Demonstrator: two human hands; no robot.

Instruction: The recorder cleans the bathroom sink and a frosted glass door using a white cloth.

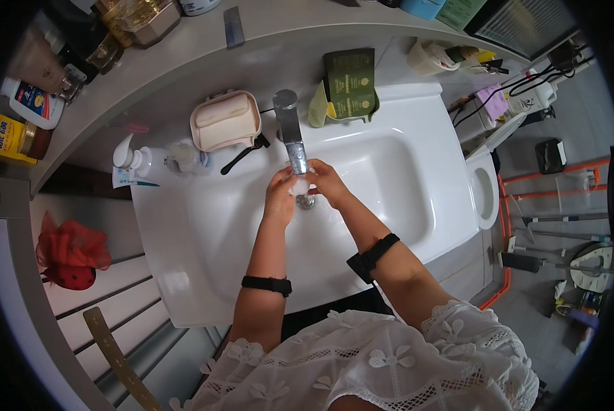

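Her white lace blouse (389,363) hung nearest. Beyond it, a small white lump, probably soap (299,185), sat pinched between both hands under the chrome tap (290,133): left hand (279,195) and right hand (327,183) curled on it equally close, over the white basin (403,178).

Home bathroom. White rectangular ceramic washbasin (403,171) with chrome tap (290,133) over drain. Pink plastic soap dish holding pale bar (225,121) behind basin, white pump dispenser bottle (132,161) beside it. Curved grey shelf (183,51) above crowded with toiletry bottles and jars. White toilet (485,188) at right. Red mesh bath sponge (70,250) hanging at left.
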